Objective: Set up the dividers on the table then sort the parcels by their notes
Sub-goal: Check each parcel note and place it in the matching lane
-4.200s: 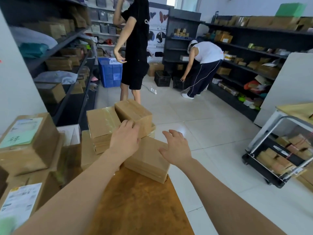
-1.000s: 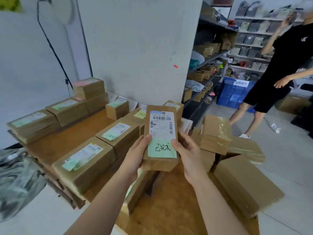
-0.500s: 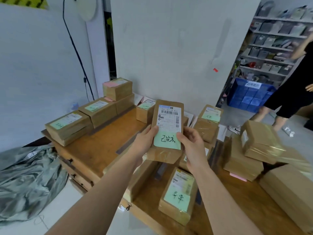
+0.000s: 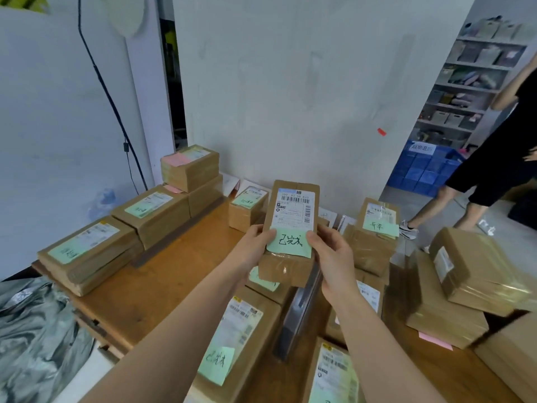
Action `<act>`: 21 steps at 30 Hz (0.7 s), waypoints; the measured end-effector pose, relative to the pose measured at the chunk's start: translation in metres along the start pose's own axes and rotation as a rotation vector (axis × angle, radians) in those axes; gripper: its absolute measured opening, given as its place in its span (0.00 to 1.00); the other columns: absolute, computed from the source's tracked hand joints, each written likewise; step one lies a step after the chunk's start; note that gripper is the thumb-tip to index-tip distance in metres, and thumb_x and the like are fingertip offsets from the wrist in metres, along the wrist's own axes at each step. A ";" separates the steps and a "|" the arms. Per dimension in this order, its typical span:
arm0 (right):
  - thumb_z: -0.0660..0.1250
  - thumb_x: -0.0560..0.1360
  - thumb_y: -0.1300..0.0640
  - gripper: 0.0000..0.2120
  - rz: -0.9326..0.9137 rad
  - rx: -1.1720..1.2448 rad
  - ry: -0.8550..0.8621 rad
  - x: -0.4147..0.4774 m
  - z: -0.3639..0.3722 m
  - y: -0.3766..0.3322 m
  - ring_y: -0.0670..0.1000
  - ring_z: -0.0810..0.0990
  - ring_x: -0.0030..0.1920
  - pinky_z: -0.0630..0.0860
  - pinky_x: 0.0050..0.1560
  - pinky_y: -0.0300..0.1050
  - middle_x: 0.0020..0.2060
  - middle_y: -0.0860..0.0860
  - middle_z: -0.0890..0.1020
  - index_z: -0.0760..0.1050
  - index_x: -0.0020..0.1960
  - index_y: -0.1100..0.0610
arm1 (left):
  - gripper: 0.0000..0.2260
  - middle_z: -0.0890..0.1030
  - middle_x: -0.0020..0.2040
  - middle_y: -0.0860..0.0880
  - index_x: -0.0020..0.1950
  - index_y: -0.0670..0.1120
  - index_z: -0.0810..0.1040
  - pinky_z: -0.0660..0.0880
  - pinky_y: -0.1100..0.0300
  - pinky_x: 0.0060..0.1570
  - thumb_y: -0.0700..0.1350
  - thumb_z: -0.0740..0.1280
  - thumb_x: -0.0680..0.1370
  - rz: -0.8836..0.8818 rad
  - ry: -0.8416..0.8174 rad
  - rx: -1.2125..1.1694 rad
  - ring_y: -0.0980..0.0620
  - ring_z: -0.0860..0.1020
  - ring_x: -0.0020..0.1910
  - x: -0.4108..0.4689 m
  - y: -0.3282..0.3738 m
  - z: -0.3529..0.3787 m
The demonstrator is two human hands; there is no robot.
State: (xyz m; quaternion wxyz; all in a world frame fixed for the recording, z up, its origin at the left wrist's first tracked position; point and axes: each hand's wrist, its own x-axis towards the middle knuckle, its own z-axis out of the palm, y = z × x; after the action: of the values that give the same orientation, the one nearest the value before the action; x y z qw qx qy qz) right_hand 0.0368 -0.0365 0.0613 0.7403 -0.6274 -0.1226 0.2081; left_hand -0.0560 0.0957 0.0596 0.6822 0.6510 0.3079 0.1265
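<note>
- One parcel (image 4: 232, 338) lies nearest on the bench (image 4: 151, 286), left of a dark divider (image 4: 299, 312).
- Above it, the left hand (image 4: 251, 250) and right hand (image 4: 334, 257) each grip a side of the held parcel (image 4: 286, 269), thumbs on its green note (image 4: 289, 241), probably to read it.
- Its long axis runs near to far, label facing up, barcode end farthest.
- Farther stacks (image 4: 189, 167) sit beside the wall (image 4: 290, 97).

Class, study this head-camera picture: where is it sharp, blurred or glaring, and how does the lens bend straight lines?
Head view: the held parcel and its green note are sharp; the taped parcels at the right edge are smeared, with glare on their wrap; the wide lens tilts the shelves and the wall edge; light is soft, shadows faint.
</note>
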 end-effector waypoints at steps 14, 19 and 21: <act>0.69 0.77 0.56 0.08 -0.018 -0.148 0.182 0.122 0.020 0.000 0.49 0.82 0.55 0.80 0.57 0.51 0.53 0.47 0.83 0.76 0.56 0.50 | 0.15 0.82 0.57 0.52 0.67 0.48 0.74 0.74 0.60 0.47 0.51 0.58 0.83 -0.005 -0.166 0.037 0.53 0.79 0.55 0.136 0.036 0.004; 0.68 0.78 0.57 0.10 -0.014 -0.159 0.289 0.156 0.028 -0.001 0.49 0.82 0.54 0.80 0.56 0.49 0.53 0.49 0.83 0.76 0.58 0.51 | 0.16 0.81 0.59 0.50 0.69 0.49 0.71 0.74 0.49 0.63 0.52 0.56 0.83 -0.001 -0.239 0.128 0.50 0.78 0.60 0.183 0.048 0.008; 0.68 0.78 0.58 0.07 -0.008 -0.171 0.314 0.168 0.031 0.000 0.48 0.82 0.52 0.81 0.54 0.47 0.51 0.49 0.83 0.77 0.55 0.51 | 0.18 0.81 0.59 0.50 0.71 0.49 0.70 0.74 0.48 0.63 0.52 0.56 0.83 0.012 -0.268 0.170 0.49 0.78 0.60 0.199 0.047 0.010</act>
State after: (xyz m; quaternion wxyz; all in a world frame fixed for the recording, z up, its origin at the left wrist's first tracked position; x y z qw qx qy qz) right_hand 0.1716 0.0680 0.0534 0.6952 -0.7123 -0.0250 0.0934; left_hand 0.1156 0.2080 0.0542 0.6587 0.7194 0.2197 0.0162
